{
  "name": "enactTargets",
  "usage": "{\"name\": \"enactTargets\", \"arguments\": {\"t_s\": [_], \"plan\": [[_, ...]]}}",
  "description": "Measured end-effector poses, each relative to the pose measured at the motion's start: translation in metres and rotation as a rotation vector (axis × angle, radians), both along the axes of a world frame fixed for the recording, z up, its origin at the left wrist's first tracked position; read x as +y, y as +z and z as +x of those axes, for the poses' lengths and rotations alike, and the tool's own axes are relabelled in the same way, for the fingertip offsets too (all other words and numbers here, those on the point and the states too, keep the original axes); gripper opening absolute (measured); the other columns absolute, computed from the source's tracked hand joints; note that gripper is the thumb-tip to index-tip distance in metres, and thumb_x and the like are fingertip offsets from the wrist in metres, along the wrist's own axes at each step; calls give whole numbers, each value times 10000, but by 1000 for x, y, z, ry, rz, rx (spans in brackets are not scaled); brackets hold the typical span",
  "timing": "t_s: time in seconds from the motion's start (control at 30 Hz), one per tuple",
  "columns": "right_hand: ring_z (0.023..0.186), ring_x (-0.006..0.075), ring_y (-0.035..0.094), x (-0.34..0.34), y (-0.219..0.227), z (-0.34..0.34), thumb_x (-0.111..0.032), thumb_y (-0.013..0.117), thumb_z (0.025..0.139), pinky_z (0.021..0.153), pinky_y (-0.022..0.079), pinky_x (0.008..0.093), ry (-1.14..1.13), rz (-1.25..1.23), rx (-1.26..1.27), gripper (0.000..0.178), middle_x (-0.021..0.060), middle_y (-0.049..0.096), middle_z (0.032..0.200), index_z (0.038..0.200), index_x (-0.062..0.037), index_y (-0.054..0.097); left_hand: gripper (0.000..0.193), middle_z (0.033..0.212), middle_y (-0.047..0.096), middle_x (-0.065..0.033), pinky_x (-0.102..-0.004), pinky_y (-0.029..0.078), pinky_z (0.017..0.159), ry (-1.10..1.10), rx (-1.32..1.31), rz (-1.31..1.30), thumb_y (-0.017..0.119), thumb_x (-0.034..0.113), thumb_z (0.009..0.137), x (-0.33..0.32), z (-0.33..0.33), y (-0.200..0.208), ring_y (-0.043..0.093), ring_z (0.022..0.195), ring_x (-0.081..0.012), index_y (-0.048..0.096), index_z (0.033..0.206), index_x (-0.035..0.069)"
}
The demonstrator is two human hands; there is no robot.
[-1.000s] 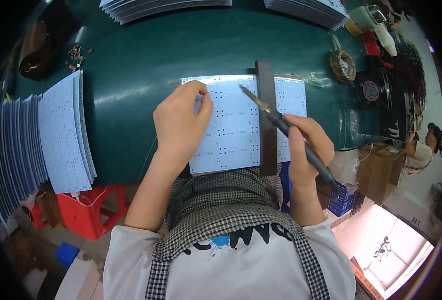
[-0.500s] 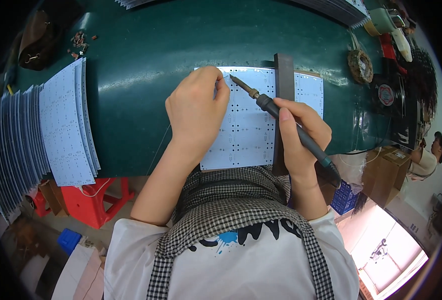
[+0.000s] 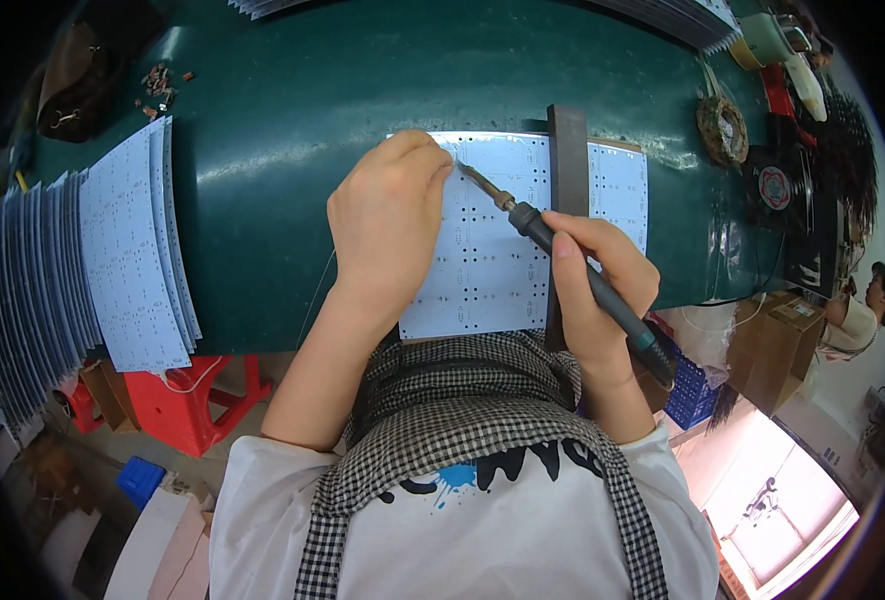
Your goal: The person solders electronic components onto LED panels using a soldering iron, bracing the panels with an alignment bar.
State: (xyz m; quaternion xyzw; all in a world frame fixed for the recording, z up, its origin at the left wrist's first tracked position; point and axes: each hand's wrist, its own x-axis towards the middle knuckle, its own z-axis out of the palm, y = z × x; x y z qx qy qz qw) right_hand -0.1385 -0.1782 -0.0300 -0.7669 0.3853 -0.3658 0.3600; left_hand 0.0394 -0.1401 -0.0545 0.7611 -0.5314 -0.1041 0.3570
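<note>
A white circuit board panel (image 3: pixel 493 275) with rows of small dark holes and marks lies on the table before me. A dark flat bar (image 3: pixel 569 165) rests across its right part. My right hand (image 3: pixel 608 285) grips a soldering iron (image 3: pixel 535 228) like a pen, its tip down at the panel's upper left part. Beside the tip my left hand (image 3: pixel 385 215) is closed, fingertips pinched together low over the panel. A thin solder wire (image 3: pixel 315 300) trails from beneath that hand toward the table's near edge; its end at the fingertips is hidden.
Many white panels (image 3: pixel 133 250) stand in a leaning row at the left. Small loose parts (image 3: pixel 160 85) and a brown bag (image 3: pixel 71 80) lie at far left. A round coil-like holder (image 3: pixel 723 130) sits at right. A red stool (image 3: pixel 178 410) is below the table's edge.
The iron's tip has shifted slightly nearer to me along the panel, and my right hand with it. My left hand has turned a little, its fingers drawn closer together.
</note>
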Motion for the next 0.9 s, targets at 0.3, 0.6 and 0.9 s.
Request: {"name": "enactTargets", "arguments": {"t_s": [0.3, 0.6, 0.9], "plan": [[623, 181, 634, 6, 0, -11, 10, 637, 775, 559, 480, 256, 22, -47, -11, 141, 123, 672, 771, 912, 16, 671, 67, 894, 641, -97, -348, 510, 629, -24, 177, -19, 636, 4, 765, 18, -8, 2, 641, 717, -274, 589, 812, -5], [643, 205, 643, 17, 2, -11, 6, 641, 782, 582, 490, 271, 40, 14, 4, 140, 138, 667, 777, 919, 22, 665, 69, 970, 644, -88, -351, 517, 650, -2, 113, 3, 642, 19, 770, 21, -12, -1, 649, 729, -268, 655, 833, -4], [657, 229, 647, 29, 9, -24, -12, 626, 792, 595, 501, 291, 52, 15, 36, 147, 138, 666, 791, 932, 21, 657, 74, 1068, 640, -102, -350, 517, 668, -94, 240, 143, 647, 24, 770, 37, -10, 11, 649, 764, -282, 611, 832, 6]]}}
